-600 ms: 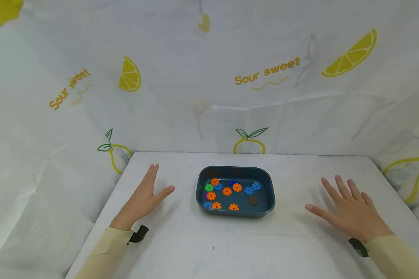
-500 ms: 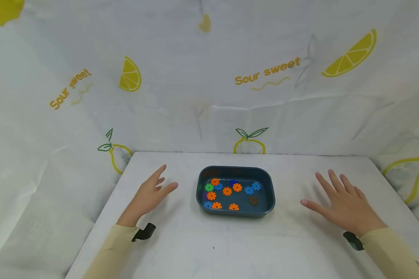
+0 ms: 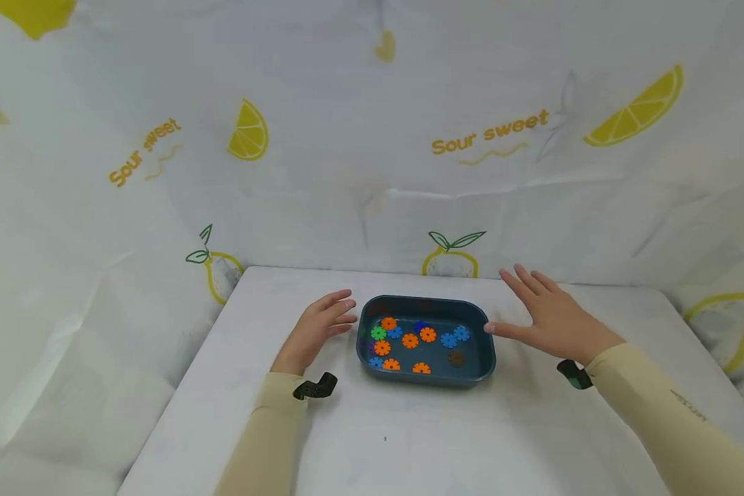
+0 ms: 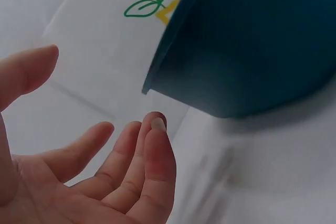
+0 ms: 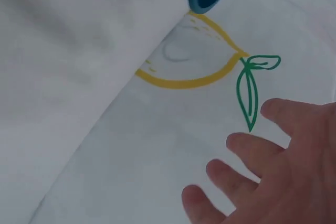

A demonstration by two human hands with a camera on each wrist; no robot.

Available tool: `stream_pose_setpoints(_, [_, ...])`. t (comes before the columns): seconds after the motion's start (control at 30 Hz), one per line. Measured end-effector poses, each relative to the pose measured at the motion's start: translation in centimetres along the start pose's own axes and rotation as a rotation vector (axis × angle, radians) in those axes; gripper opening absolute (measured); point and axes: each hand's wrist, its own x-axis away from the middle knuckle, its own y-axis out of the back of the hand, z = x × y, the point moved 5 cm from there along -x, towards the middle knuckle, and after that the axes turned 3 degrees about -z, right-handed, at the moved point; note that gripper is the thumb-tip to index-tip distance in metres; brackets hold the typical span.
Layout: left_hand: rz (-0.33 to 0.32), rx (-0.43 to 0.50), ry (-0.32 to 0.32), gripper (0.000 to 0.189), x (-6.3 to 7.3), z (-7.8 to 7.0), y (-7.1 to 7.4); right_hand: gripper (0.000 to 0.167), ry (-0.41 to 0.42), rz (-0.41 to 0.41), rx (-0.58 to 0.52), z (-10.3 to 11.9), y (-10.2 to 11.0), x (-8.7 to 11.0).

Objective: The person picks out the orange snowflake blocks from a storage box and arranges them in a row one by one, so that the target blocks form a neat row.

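A dark teal tray stands on the white table in the head view. Flat notched discs lie in it: several orange discs, several blue discs, a green disc and a brown disc. Just left of the tray is my left hand, fingers loosely bent and pointing at its side. In the left wrist view its fingertips are below the tray's edge, holding nothing. My right hand hovers by the tray's right side with fingers spread, its thumb tip overlapping the rim in the head view.
The white table reaches back to a white cloth printed with lemons and lettering, which hangs behind it and at the sides. Each wrist wears a black strap, the left strap and the right strap.
Both hands have come inward to the tray, the left moving right and the right moving left and farther from the body. The head view has shifted slightly. The discs stay in place.
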Motion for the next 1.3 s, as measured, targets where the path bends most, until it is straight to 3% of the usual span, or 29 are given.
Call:
stream_pose_setpoints(0.17, [0.002,-0.015,0.019,0.066,-1.1,1.0,-1.3,0.112,0.098,0.019,-0.075,2.6,-0.1,-2.1])
stream_pose_setpoints(0.3, [0.014,-0.015,0.011,0.068,-1.4,1.4,-1.7,0.099,0.174,0.048,-0.113,4.3,-0.7,-3.6])
stream_pose_setpoints(0.7, [0.040,-0.021,-0.016,0.047,-1.7,2.2,-1.4,0.061,0.219,0.274,-0.242,7.4,-4.3,-7.6])
stream_pose_setpoints(1.0, [0.046,0.009,0.021,0.042,-1.5,2.7,-1.5,0.049,0.216,0.346,-0.175,8.9,-7.5,-9.1])
stream_pose_setpoints(1.3, [0.047,0.012,0.017,0.041,-1.8,2.8,-1.2,0.043,0.170,0.351,-0.067,9.2,-9.0,-10.0])
